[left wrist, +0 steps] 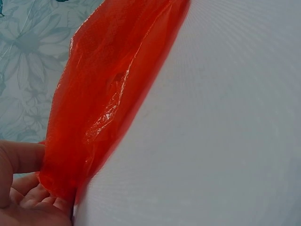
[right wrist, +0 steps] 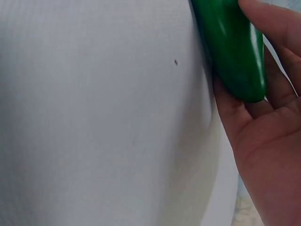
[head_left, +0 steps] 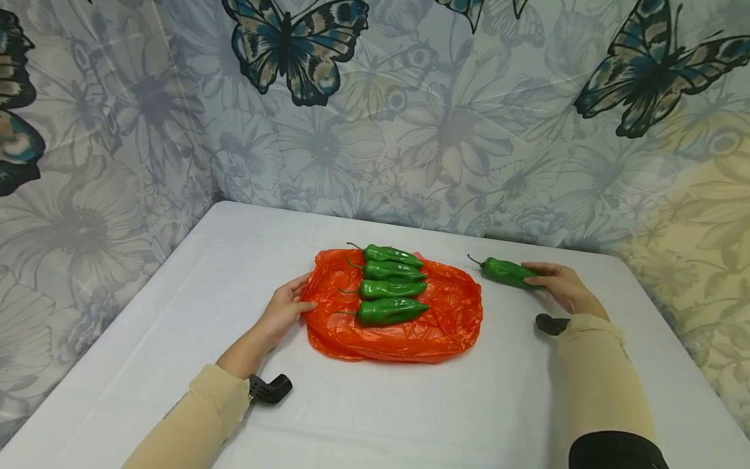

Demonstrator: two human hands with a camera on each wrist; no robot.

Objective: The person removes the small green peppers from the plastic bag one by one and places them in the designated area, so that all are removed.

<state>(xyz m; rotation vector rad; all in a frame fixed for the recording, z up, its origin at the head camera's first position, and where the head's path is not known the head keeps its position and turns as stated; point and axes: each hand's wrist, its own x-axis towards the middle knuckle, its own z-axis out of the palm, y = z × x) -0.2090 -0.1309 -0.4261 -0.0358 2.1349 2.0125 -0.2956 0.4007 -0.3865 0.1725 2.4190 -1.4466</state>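
A red plastic bag (head_left: 451,306) lies spread on the white table. Several green peppers (head_left: 391,311) are lined up on it, their stems pointing left. My left hand (head_left: 284,309) pinches the bag's left edge between thumb and fingers; the left wrist view shows the thin red film (left wrist: 103,94) between them. To the right of the bag, my right hand (head_left: 562,286) grips another green pepper (head_left: 505,272) by its tip end, the stem pointing left. In the right wrist view the thumb and fingers close around this pepper (right wrist: 235,52), just at the tabletop.
The white-covered table (head_left: 375,417) reaches back to a wall hung with butterfly-and-flower cloth (head_left: 457,130). Patterned cloth also stands along the left side. A black wrist device (head_left: 271,389) sits by the left sleeve, and another (head_left: 551,324) by the right.
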